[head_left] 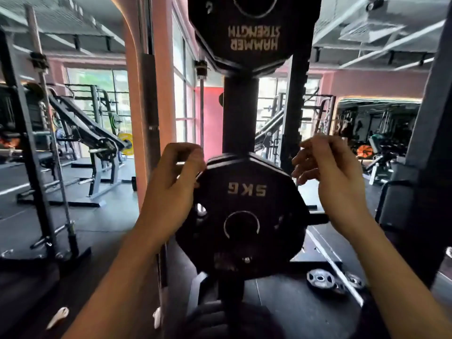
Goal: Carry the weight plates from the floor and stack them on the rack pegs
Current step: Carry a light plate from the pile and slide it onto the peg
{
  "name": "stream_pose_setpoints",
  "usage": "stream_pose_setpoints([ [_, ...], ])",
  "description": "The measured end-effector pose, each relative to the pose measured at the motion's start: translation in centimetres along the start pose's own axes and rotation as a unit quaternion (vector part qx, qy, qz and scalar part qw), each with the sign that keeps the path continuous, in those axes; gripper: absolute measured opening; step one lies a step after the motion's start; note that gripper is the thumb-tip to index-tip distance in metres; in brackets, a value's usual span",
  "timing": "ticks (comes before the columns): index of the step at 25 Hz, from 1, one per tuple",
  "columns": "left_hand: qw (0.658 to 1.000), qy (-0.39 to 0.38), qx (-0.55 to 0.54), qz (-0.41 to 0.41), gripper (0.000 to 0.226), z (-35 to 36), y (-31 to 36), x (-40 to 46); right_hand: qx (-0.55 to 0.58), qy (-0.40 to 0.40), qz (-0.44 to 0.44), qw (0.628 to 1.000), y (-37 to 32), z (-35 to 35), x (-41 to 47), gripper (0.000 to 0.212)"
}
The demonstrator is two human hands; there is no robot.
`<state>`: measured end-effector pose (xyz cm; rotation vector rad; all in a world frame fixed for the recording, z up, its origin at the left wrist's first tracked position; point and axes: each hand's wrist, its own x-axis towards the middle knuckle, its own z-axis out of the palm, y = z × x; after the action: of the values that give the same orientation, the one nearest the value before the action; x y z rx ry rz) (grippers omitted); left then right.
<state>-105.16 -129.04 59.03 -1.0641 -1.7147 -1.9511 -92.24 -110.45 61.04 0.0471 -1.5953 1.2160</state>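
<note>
A black plate marked 5 KG [244, 206] hangs on a peg of the black rack upright [241, 113], right in front of me. Above it on the same upright sits a bigger black plate [254, 28] with upside-down lettering. My left hand [171, 187] hovers at the 5 KG plate's upper left edge, fingers loosely curled and holding nothing; whether a fingertip touches the rim I cannot tell. My right hand [335, 182] is off the upper right edge, clear of the plate, fingers relaxed. Two or three small grey plates [320, 278] lie on the floor at the lower right.
A bare side peg [318, 217] sticks out to the right behind the plate. A pink pillar [146, 118] stands close on the left, with a barbell stand [36, 143] beyond it. A dark machine frame [415, 204] crowds the right side. The floor is dark rubber.
</note>
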Motion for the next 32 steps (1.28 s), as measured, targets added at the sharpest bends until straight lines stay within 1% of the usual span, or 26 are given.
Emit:
stream_pose_setpoints([
  [4,1.000,0.010,0.017,-0.023,0.016,-1.5,-2.2,-7.0,-0.044,-0.006,0.087,0.995,3.0,-1.2,-7.9,0.024],
  [7,0.996,-0.019,0.020,-0.088,0.010,-2.7,-3.9,-12.3,-0.059,-0.002,0.155,0.986,5.2,-1.6,-13.0,0.027],
  [11,0.982,-0.050,0.053,-0.176,0.010,-4.7,-6.2,-20.2,-0.084,-0.011,0.234,0.968,7.5,-2.2,-20.5,0.031],
  [15,0.956,-0.095,0.099,-0.259,0.008,-7.3,-9.7,-28.6,-0.108,0.012,0.311,0.944,9.2,-3.1,-29.0,0.033],
  [18,0.926,-0.137,0.143,-0.321,0.007,-9.6,-11.8,-35.2,-0.148,0.027,0.379,0.913,10.3,-4.3,-36.5,0.034],
  [20,0.899,-0.165,0.165,-0.371,0.008,-10.9,-12.6,-39.5,-0.174,0.026,0.433,0.884,10.4,-5.2,-41.7,0.036],
  [23,0.847,-0.199,0.186,-0.456,0.011,-12.4,-13.9,-45.3,-0.211,0.021,0.516,0.830,10.3,-7.1,-49.0,0.037],
  [26,0.780,-0.261,0.216,-0.527,0.020,-13.0,-14.4,-50.1,-0.251,0.007,0.589,0.768,9.7,-9.5,-55.2,0.039],
  [27,0.755,-0.288,0.225,-0.544,0.024,-13.0,-14.4,-51.6,-0.262,-0.003,0.620,0.740,9.4,-10.5,-57.3,0.038],
  [29,0.707,-0.352,0.236,-0.566,0.030,-13.0,-14.0,-54.2,-0.275,-0.023,0.687,0.672,8.5,-13.1,-61.5,0.035],
  [30,0.679,-0.393,0.240,-0.571,0.031,-12.8,-13.7,-55.3,-0.277,-0.024,0.716,0.640,7.8,-14.5,-63.5,0.033],
  [32,0.612,-0.491,0.257,-0.564,0.032,-12.7,-13.4,-57.6,-0.283,-0.014,0.756,0.590,6.3,-17.1,-67.1,0.031],
])
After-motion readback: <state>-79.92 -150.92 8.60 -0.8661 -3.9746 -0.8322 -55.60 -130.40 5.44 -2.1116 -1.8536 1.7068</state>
